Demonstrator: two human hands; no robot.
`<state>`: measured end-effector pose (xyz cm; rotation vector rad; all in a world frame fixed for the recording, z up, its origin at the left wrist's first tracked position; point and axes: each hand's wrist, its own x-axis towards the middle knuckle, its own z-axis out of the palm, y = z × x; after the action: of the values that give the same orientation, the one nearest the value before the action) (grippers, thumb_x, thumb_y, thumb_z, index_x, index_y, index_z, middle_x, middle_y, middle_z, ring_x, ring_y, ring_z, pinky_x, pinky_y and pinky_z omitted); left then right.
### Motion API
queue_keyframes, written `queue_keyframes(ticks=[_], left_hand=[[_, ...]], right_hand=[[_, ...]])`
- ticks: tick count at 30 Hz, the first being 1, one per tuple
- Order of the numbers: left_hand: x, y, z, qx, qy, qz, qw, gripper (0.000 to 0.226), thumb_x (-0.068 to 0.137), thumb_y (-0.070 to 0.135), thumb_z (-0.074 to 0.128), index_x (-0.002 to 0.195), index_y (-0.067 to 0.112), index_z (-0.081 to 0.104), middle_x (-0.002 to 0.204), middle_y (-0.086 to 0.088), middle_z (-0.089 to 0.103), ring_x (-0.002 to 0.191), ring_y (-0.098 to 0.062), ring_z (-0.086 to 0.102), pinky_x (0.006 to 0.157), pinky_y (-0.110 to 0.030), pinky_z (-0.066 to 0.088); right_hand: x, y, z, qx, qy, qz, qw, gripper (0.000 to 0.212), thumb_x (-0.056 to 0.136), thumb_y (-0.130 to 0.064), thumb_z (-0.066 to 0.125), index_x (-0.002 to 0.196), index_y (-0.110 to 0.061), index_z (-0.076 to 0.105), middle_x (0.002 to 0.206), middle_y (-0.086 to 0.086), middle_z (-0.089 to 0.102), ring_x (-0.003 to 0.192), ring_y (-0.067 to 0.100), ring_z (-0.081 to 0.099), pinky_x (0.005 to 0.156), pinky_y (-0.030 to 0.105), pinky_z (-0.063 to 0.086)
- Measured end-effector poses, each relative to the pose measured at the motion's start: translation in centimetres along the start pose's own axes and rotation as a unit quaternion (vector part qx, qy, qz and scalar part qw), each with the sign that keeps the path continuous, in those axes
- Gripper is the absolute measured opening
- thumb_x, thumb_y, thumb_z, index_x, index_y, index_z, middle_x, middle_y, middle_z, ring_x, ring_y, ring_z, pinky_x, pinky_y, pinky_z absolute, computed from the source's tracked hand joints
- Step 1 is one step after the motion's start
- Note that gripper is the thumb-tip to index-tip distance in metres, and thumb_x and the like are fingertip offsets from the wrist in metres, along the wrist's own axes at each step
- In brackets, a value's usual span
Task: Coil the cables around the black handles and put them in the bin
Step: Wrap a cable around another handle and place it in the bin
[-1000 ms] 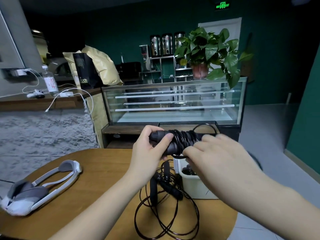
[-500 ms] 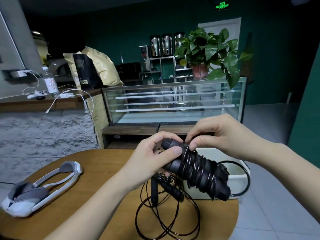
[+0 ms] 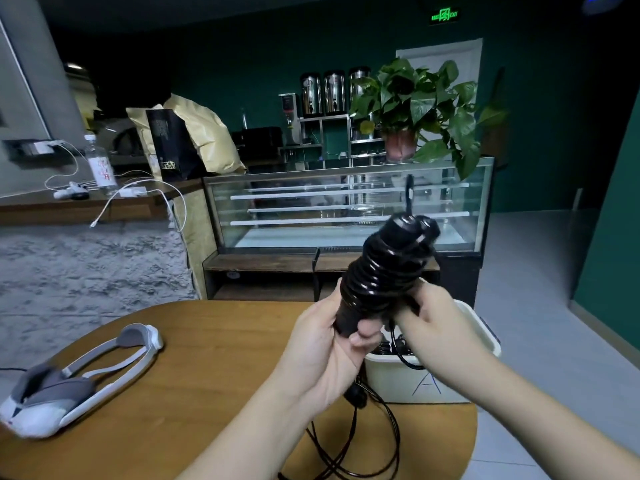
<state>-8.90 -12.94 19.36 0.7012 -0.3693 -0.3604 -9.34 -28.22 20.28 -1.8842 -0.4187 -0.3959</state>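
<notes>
Glossy black cable-wrapped handle bundle (image 3: 384,275) stands tilted upright; left hand (image 3: 323,344) and right hand (image 3: 433,317) fingers curl around its base.

Loose cable (image 3: 349,455) cut by bottom edge, lower centre; bin (image 3: 485,336) contents mostly hidden behind hands.

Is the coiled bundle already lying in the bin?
No, both the left hand and right hand hold the bundle up above the bin.
</notes>
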Motion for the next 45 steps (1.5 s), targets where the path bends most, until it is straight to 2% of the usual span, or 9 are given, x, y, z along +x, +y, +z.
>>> queue_keyframes(ticks=[4,10,15,21,26,29,35,39,45], left_hand=[[0.5,-1.2,2.1,-0.040,0.125,0.045,0.990,0.021,0.103,0.013,0.046,0.096,0.001,0.061,0.070,-0.007,0.052,0.049,-0.010,0.047,0.041,-0.016,0.038],[0.6,-4.8,2.3,0.273,0.303,0.161,0.899,0.044,0.106,0.047,0.043,0.100,0.006,0.057,0.084,-0.005,0.060,0.077,-0.019,0.057,0.066,-0.031,0.046],[0.1,-4.5,1.6,0.466,0.309,0.227,0.797,0.011,0.106,0.038,0.039,0.100,0.033,0.047,0.088,0.006,0.067,0.078,0.000,0.062,0.066,-0.020,0.043],[-0.5,-3.8,0.7,0.572,0.249,0.248,0.741,0.024,0.107,0.040,0.030,0.109,0.041,0.054,0.108,0.014,0.062,0.098,0.001,0.059,0.083,-0.026,0.045],[-0.6,-2.9,0.1,0.426,0.124,0.217,0.869,0.054,0.088,0.065,0.048,0.133,0.035,0.055,0.124,0.013,0.068,0.121,-0.011,0.063,0.102,-0.042,0.048],[-0.1,-2.7,-0.4,0.480,0.080,0.154,0.860,0.057,0.077,0.056,0.071,0.127,0.032,0.059,0.112,0.009,0.072,0.109,-0.011,0.067,0.095,-0.037,0.052],[-0.3,-2.1,-1.0,0.162,0.132,0.108,0.972,0.039,0.086,0.033,0.071,0.109,0.002,0.065,0.097,-0.021,0.065,0.086,-0.035,0.064,0.081,-0.050,0.055],[-1.3,-2.0,-1.4,0.076,0.119,0.088,0.986,0.048,0.091,0.034,0.069,0.117,-0.006,0.063,0.103,-0.030,0.060,0.090,-0.039,0.061,0.084,-0.051,0.054],[-2.0,-3.0,-1.5,0.053,0.116,0.113,0.985,0.045,0.092,0.031,0.069,0.119,-0.005,0.066,0.123,-0.041,0.060,0.113,-0.047,0.059,0.105,-0.060,0.047]], right_hand=[[-1.2,-0.6,0.9,0.068,-0.038,0.014,0.997,0.034,0.075,-0.016,0.061,0.105,-0.032,0.066,0.077,0.010,0.069,0.067,0.018,0.057,0.065,0.036,0.045],[-2.4,-0.9,1.5,0.089,-0.006,0.021,0.996,0.032,0.088,-0.057,0.063,0.086,-0.025,0.067,0.070,-0.009,0.068,0.066,0.005,0.063,0.065,0.025,0.047],[-2.3,-1.7,1.1,0.096,-0.022,0.037,0.994,0.022,0.092,-0.042,0.057,0.075,-0.032,0.066,0.053,-0.023,0.057,0.050,-0.004,0.052,0.053,0.011,0.037],[-2.3,-1.8,-0.1,0.079,-0.069,0.058,0.993,0.010,0.094,-0.035,0.064,0.084,-0.031,0.064,0.054,-0.026,0.058,0.052,-0.008,0.055,0.054,0.011,0.039],[-2.1,-1.7,0.3,-0.083,-0.096,0.084,0.988,0.006,0.086,-0.038,0.066,0.088,-0.034,0.069,0.085,-0.013,0.073,0.080,0.004,0.065,0.074,0.026,0.052],[-2.4,-2.5,0.5,-0.184,-0.087,0.087,0.975,0.004,0.080,-0.031,0.060,0.077,-0.030,0.063,0.074,-0.007,0.070,0.069,0.008,0.062,0.060,0.024,0.050],[-4.4,-4.1,0.7,-0.082,-0.018,0.098,0.992,0.030,0.069,-0.051,0.074,0.089,-0.043,0.053,0.077,-0.034,0.064,0.067,-0.004,0.063,0.074,0.022,0.054],[-5.3,-3.5,1.2,-0.215,0.106,-0.122,0.963,0.041,0.070,-0.060,0.070,0.106,-0.041,0.059,0.073,-0.017,0.060,0.073,-0.011,0.058,0.071,0.010,0.046],[-4.9,-2.2,2.1,-0.278,0.141,-0.248,0.917,0.054,0.083,-0.043,0.063,0.126,-0.010,0.065,0.103,0.001,0.050,0.077,0.004,0.046,0.066,0.022,0.044]])
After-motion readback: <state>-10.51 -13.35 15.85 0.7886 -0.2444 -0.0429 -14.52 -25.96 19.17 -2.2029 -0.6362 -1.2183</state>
